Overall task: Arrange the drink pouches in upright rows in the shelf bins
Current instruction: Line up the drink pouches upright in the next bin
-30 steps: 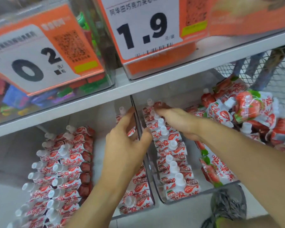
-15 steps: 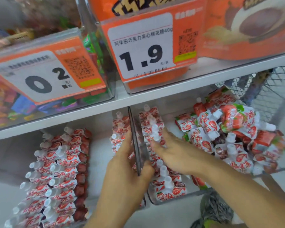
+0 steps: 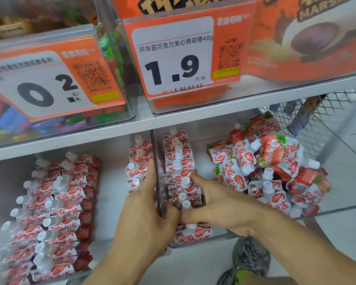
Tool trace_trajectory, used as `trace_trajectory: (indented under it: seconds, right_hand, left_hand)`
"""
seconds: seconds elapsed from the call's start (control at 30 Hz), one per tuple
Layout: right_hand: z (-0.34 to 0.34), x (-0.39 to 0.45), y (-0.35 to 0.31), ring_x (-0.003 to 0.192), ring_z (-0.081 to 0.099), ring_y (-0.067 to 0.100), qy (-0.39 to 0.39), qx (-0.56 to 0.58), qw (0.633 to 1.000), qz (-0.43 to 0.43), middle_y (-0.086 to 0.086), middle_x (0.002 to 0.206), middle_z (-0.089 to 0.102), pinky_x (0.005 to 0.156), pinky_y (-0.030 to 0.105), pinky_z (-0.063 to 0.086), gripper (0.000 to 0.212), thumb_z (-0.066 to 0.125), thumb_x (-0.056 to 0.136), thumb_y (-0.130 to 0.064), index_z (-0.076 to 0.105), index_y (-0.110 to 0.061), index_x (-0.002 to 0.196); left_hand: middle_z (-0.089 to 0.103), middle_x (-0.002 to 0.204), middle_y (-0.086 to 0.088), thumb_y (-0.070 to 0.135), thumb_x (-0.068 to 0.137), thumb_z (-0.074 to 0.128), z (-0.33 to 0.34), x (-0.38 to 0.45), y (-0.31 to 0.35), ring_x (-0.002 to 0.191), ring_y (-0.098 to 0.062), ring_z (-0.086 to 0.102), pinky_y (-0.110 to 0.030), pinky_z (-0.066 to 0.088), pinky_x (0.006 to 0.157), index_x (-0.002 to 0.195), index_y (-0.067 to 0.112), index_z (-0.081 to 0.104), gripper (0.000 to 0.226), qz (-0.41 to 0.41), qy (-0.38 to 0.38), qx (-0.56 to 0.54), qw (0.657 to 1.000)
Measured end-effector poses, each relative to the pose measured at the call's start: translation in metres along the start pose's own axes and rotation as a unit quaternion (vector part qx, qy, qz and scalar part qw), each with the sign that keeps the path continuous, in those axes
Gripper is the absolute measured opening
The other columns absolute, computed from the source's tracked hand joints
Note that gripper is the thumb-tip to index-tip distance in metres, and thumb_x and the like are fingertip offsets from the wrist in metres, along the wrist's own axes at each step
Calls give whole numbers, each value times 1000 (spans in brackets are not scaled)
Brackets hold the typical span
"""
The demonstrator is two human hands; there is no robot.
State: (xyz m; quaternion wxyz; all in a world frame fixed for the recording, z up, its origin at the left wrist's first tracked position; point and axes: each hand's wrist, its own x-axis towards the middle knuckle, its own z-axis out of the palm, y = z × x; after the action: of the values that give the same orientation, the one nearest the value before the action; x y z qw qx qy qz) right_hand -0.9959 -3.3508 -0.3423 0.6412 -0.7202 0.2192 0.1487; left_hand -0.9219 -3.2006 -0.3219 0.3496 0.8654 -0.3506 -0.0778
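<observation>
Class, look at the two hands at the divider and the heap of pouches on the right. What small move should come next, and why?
Probably the right hand should lift off the row and reach right to the loose heap for another pouch. The row beside the divider already stands upright, and the left hand steadies it, while the heap lies jumbled in the same bin.

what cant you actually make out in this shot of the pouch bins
Head view, the only one:
- Front of the row in the right bin: hidden under the right hand.
- Left hand fingertips: behind the clear divider, so their hold is unclear.
- Left rows: cut off by the bottom-left edge.
- Small print on the 0.2 price tag: blurred.
- Bottom of the loose heap: buried by top pouches.
</observation>
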Motion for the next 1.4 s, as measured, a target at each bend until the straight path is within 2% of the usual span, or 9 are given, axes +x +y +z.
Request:
trace_trajectory:
  seconds: [0.2, 0.37, 0.5, 0.57, 0.67, 0.83, 1.0, 1.13, 1.4]
  right_hand:
    - [5, -6, 3, 82, 55, -12, 11, -43, 999, 3, -36, 92, 55, 75, 3, 46, 64, 84, 75, -20, 39, -45, 113]
    - [6, -9, -10, 117, 62, 20, 52, 7, 999, 14, -5, 134, 59, 101, 40, 51, 95, 87, 68, -6, 40, -32, 146]
    - [-53, -43, -17, 110, 64, 18, 119, -124, 985, -32, 2, 136, 58, 93, 39, 56, 78, 89, 69, -20, 53, -26, 138]
    - [-80, -66, -15, 86, 69, 15, 240, -173, 949, -110, 2, 113, 68, 81, 24, 57, 53, 89, 68, -18, 67, -24, 116]
    - [-101, -83, -1, 111, 53, 15, 381, -335, 847, -156, -1, 124, 57, 88, 21, 40, 65, 91, 61, -37, 63, -35, 120]
    - [-106, -62, 33, 140, 16, 34, 259, -453, 852, -35, 2, 155, 8, 109, 57, 33, 122, 90, 51, -55, 15, -58, 147]
    - [-125, -50, 31, 125, 37, 33, 248, -415, 871, -86, 1, 133, 31, 103, 49, 44, 108, 91, 48, -48, 32, -60, 137]
    - [-138, -52, 28, 130, 37, 30, 256, -375, 883, -115, 0, 125, 32, 105, 36, 38, 92, 94, 56, -33, 49, -53, 134]
    - [-135, -52, 9, 133, 25, 32, 351, -435, 826, -78, 4, 131, 36, 113, 53, 24, 95, 94, 51, -43, 50, -47, 136]
  left_hand:
    - [56, 50, 16, 10, 66, 66, -2, 0, 1, 54, -2, 59, -7, 38, 45, 145, 47, 29, 94, -4, 10, 21, 1000]
    - [51, 46, 10, 15, 71, 70, -7, 3, 7, 48, -10, 55, -12, 34, 42, 146, 28, 36, 83, -7, -7, 101, 995]
    - [64, 119, -3, 26, 77, 71, -21, -3, 17, 108, -22, 61, -30, 49, 88, 138, 21, 47, 66, 22, 30, 141, 989]
    - [59, 121, 1, 18, 77, 72, -15, -7, 33, 106, -13, 56, -22, 42, 94, 129, 18, 56, 54, 105, 93, 109, 984]
    - [65, 103, 8, 23, 81, 71, 14, 8, 65, 91, -4, 59, -14, 41, 81, 112, 23, 65, 32, 151, -22, 52, 987]
    - [39, 140, -12, 50, 78, 73, 75, 61, 69, 128, -28, 44, -33, 37, 102, 146, 17, 24, 90, 76, -274, 160, 945]
    - [54, 137, -2, 55, 61, 84, 83, 88, 58, 122, -22, 53, -32, 43, 102, 145, 24, 33, 102, 68, -248, 104, 961]
    - [69, 102, 8, 51, 60, 86, 66, 93, 50, 92, -13, 64, -32, 53, 85, 108, 26, 68, 57, 79, -239, 132, 959]
    - [56, 116, 7, 22, 73, 78, 35, 82, 55, 96, -7, 57, -25, 46, 86, 132, 42, 40, 73, 150, -290, 160, 931]
